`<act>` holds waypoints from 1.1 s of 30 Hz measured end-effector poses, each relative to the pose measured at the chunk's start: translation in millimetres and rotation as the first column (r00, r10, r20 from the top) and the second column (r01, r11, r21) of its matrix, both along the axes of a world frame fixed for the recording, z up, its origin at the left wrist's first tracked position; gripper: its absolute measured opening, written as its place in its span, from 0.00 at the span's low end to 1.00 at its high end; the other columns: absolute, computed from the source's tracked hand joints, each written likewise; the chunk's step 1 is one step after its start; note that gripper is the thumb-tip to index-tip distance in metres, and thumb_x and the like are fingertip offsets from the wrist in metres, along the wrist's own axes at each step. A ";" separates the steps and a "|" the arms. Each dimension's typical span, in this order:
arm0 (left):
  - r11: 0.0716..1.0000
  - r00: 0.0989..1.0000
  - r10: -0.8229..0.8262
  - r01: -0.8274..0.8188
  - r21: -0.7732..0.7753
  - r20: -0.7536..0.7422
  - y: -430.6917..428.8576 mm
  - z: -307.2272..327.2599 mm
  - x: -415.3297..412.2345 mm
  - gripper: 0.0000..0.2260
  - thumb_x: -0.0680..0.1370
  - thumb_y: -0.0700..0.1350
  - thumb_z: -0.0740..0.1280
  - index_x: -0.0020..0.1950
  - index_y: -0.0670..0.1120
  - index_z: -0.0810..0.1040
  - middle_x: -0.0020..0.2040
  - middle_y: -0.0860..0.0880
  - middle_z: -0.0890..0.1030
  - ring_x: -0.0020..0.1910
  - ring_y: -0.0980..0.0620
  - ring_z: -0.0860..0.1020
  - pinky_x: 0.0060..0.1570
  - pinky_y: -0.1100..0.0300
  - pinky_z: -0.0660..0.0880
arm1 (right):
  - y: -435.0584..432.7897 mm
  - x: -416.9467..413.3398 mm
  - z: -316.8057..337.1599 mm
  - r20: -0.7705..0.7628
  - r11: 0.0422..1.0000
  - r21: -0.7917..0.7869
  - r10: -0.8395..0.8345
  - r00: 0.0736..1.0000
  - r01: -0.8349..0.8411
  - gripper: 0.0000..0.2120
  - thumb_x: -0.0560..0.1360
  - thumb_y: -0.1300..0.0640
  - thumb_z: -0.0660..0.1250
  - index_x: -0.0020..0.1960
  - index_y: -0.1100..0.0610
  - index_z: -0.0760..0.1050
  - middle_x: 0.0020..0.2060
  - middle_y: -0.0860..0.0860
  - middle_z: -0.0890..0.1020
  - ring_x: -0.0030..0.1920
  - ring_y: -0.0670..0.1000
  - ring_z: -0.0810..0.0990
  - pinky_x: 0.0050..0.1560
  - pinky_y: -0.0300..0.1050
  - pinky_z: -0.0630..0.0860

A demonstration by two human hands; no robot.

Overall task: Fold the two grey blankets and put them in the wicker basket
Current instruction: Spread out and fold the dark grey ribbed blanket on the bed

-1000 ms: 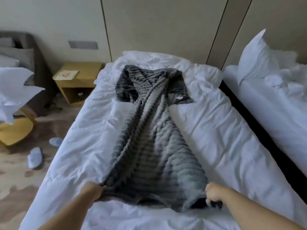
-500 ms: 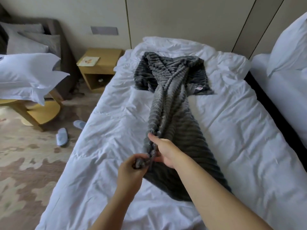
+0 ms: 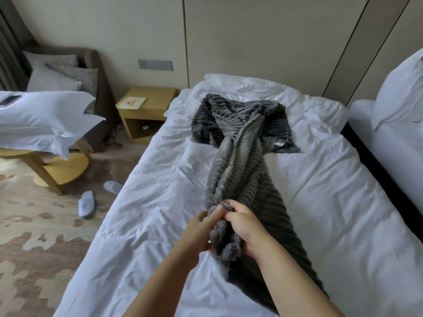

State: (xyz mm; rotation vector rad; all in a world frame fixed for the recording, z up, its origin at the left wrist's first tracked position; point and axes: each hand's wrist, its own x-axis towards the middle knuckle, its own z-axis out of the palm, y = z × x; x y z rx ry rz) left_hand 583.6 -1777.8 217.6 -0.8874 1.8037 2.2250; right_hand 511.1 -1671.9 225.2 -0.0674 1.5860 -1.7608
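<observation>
Head view. Gripping the near end of the grey blanket (image 3: 240, 156) with left hand (image 3: 201, 227) and right hand (image 3: 245, 227), rest trailing far along the bed (image 3: 160, 202). Match corners squarely (possibly already met), pull taut, smooth the lengthwise fold.

Down the middle of the bed (image 3: 148, 202), lengthwise: blanket (image 3: 242, 156), near end bunched between left hand (image 3: 196, 234) and right hand (image 3: 247, 227). Left of the bed's head, nightstand (image 3: 146, 106); before it on the floor, slippers (image 3: 86, 203). Right, a second bed (image 3: 377, 143).
</observation>
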 end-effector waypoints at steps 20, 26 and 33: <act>0.961 0.961 0.276 -0.276 -0.011 0.012 -55.5 -10.7 -38.1 0.13 0.69 0.38 0.65 0.51 0.47 0.81 0.36 0.46 0.85 0.33 0.51 0.82 0.28 0.62 0.74 | -67.2 -55.2 10.4 -0.093 0.994 0.090 0.063 0.994 -0.055 0.10 0.79 0.53 0.62 0.54 0.53 0.80 0.51 0.53 0.84 0.50 0.51 0.83 0.46 0.42 0.77; 0.942 0.940 0.336 -0.336 0.004 0.058 -68.6 -20.3 -31.3 0.16 0.76 0.61 0.63 0.54 0.52 0.79 0.44 0.46 0.84 0.41 0.48 0.82 0.37 0.59 0.74 | -79.4 -37.6 -10.4 -0.196 0.933 0.264 0.298 0.934 -0.243 0.16 0.76 0.66 0.58 0.52 0.52 0.82 0.49 0.51 0.84 0.52 0.48 0.82 0.59 0.45 0.77; 0.915 0.905 0.400 -0.385 -0.123 0.146 -64.5 -60.5 -32.0 0.19 0.72 0.29 0.56 0.51 0.48 0.79 0.33 0.44 0.83 0.29 0.48 0.81 0.26 0.60 0.76 | -48.1 -53.4 -58.5 -0.122 0.934 0.326 0.195 0.973 -0.147 0.22 0.68 0.75 0.54 0.46 0.56 0.80 0.43 0.51 0.82 0.47 0.50 0.80 0.43 0.38 0.76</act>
